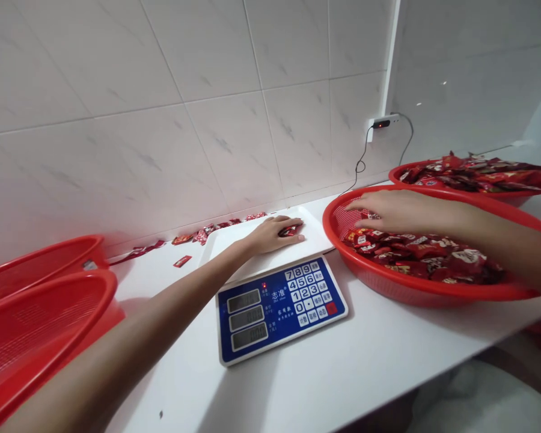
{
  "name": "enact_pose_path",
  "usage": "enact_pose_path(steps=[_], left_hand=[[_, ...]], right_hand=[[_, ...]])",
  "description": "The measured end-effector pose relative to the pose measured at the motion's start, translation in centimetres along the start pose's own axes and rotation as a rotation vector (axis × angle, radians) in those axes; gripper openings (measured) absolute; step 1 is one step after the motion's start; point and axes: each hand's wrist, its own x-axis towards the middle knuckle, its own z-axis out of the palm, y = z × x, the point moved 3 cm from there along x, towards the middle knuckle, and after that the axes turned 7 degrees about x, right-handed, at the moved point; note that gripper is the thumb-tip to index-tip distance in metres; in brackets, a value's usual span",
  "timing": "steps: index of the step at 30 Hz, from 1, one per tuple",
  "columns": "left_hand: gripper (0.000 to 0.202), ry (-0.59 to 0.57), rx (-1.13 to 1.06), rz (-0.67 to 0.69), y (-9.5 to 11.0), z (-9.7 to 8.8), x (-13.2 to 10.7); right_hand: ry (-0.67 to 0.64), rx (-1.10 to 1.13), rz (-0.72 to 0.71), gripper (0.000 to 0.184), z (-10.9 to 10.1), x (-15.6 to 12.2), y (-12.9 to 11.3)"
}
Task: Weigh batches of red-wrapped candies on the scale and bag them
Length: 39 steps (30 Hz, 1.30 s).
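Observation:
My left hand (pixel 273 234) rests on the white pan (pixel 313 243) of an electronic scale (pixel 277 310) and is closed round a few red candy packets (pixel 291 230). My right hand (pixel 394 211) reaches into a red mesh basket (pixel 428 291), palm down with fingers stretched over the heap of red wrapped candies (pixel 428 255), touching the packets at its far left side. The scale has a blue keypad panel facing me.
A second red basket (pixel 473 193) full of candies stands behind the first. Two empty red baskets (pixel 40 313) sit at the left. Loose red packets (pixel 202 234) lie along the tiled wall. A cable (pixel 360 165) runs to a wall plug. The counter's front edge runs low right.

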Motion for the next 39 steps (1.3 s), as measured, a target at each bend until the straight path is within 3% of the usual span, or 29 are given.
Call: enact_pose_path(steps=[3, 6, 9, 14, 17, 20, 23, 28, 33, 36, 39], left_hand=[[0.05, 0.087, 0.036, 0.002, 0.5, 0.1, -0.3], [0.045, 0.18, 0.075, -0.037, 0.9, 0.2, -1.1], [0.036, 0.251, 0.08, -0.057, 1.1, -0.4, -1.6], [0.025, 0.422, -0.006, -0.093, 0.9, -4.6, -2.6], [0.024, 0.632, -0.255, -0.175, 1.4, -8.2, -4.4], [0.016, 0.778, -0.578, -0.22, 2.5, -10.5, -6.5], [0.019, 0.788, -0.645, -0.219, 3.3, -11.0, -7.7], [0.023, 0.752, -0.623, -0.256, 3.1, -10.0, -8.3], [0.023, 0.697, -0.518, -0.198, 3.4, -9.8, -8.3], [0.023, 0.633, -0.426, -0.153, 3.4, -9.7, -8.0], [0.025, 0.489, -0.314, -0.135, 2.7, -9.0, -7.4]], right_hand=[[0.192, 0.167, -0.082, 0.042, 1.1, -5.2, -5.4], [0.077, 0.176, -0.13, 0.055, 5.4, -8.3, -8.9], [0.008, 0.125, -0.059, 0.064, 8.7, -7.8, -9.2], [-0.071, 0.028, 0.016, 0.061, 9.8, -4.9, -8.7], [-0.112, 0.019, 0.033, 0.059, 9.9, -4.8, -9.2], [-0.145, 0.021, 0.06, 0.06, 10.1, -5.0, -9.5], [-0.17, -0.002, 0.084, 0.062, 10.0, -4.9, -9.6], [-0.232, -0.057, 0.147, 0.065, 9.6, -3.9, -9.8], [-0.27, 0.06, 0.105, 0.057, 9.0, -4.5, -10.1], [-0.131, 0.142, -0.005, 0.057, 7.4, -5.8, -9.2], [0.073, 0.224, -0.03, 0.048, 4.1, -6.1, -6.4]])
